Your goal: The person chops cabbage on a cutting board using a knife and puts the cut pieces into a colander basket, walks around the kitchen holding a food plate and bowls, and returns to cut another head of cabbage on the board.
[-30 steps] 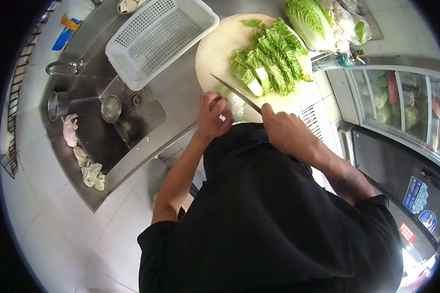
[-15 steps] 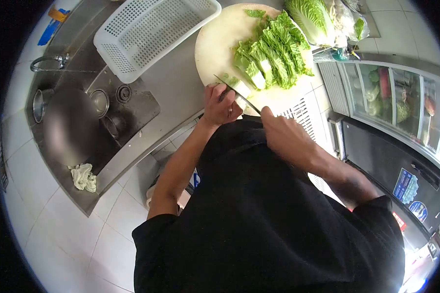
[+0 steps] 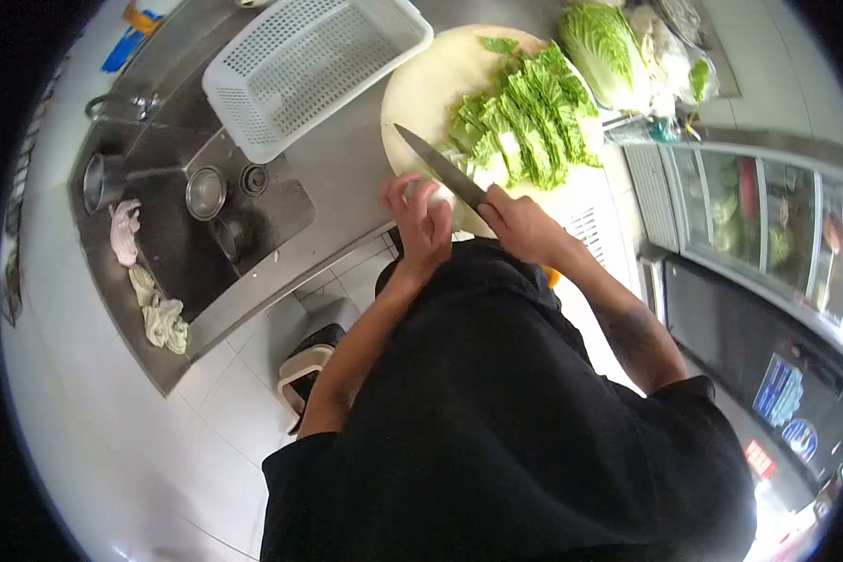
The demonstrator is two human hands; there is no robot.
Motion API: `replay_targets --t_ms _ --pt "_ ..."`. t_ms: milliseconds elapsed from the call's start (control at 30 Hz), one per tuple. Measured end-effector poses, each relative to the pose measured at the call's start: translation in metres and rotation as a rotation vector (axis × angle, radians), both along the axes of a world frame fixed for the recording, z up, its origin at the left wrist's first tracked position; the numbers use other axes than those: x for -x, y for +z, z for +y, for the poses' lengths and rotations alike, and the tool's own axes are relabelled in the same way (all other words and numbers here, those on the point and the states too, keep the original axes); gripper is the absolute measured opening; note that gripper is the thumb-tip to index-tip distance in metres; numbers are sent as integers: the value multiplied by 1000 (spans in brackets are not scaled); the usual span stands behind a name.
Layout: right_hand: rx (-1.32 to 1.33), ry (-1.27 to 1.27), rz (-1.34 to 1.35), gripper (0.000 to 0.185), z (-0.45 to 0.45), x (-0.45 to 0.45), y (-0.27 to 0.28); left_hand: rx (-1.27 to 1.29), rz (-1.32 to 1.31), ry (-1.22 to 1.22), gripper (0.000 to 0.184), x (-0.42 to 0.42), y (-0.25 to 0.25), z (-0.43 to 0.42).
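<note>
My right hand (image 3: 520, 223) is closed round the handle of a kitchen knife (image 3: 436, 163), whose blade points up and left over the round cutting board (image 3: 407, 89). At the board's near left edge, my left hand (image 3: 420, 217) has bent fingers over a pale piece of cabbage (image 3: 438, 195), partly hidden by the fingers and the blade. Whether the fingers grip this piece cannot be made out. Cut green cabbage leaves (image 3: 534, 117) lie in strips on the right half of the board, beyond the blade.
A white perforated basket (image 3: 314, 70) sits on the steel counter left of the board. Farther left is a sink (image 3: 183, 253) with metal bowls and cloths. A whole cabbage (image 3: 604, 56) and plastic bags lie behind the board. A glass-doored fridge (image 3: 768, 211) stands at right.
The blade has lifted away from the pale piece since half a second ago, and my left fingers have loosened and spread somewhat. The whole view has also shifted slightly.
</note>
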State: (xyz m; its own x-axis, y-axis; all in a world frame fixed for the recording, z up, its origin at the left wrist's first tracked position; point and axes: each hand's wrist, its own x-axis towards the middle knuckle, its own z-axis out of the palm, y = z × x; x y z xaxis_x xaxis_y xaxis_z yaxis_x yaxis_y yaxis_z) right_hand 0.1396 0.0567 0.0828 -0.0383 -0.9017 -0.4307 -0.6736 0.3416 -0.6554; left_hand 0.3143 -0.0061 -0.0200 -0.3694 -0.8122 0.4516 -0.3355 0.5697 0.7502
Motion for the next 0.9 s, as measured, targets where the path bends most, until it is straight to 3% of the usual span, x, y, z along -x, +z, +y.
replay_targets --t_ms 167,267,367,567,600,633,667,700,733,767,800,833,867,900 --pt "157 239 157 21 -34 81 57 -205 -39 326 47 32 15 30" --pt "387 477 404 21 -77 154 53 -224 -83 414 55 40 26 38" --pt "370 628 593 36 -130 199 46 -256 -101 464 53 38 29 43" --pt "499 842 495 32 -204 218 14 -311 -129 494 61 32 34 33" --pt "501 862 467 32 -212 223 3 -483 -62 478 73 33 43 32" --pt "601 857 359 31 -217 233 -14 -359 -131 388 81 32 38 29" --pt "684 936 355 32 -227 242 -32 -530 -279 427 84 38 53 26" --pt "762 998 381 33 -240 255 -57 -409 -265 395 81 38 8 20" --pt "844 1055 408 35 -254 269 -83 -506 -197 469 77 46 -1 18" --pt "720 1039 491 35 -259 272 -89 -615 -53 409 73 45 7 15" --pt "865 1027 417 35 -261 275 -90 -490 -145 493 70 47 0 11" --pt "806 1077 403 35 -271 273 -92 -580 -61 474 68 47 -3 5" --pt "746 1023 512 33 -267 258 -83 -540 -158 484 67 45 3 4" --pt "623 1011 410 34 -263 255 -67 -498 -151 517 64 46 -6 -2"
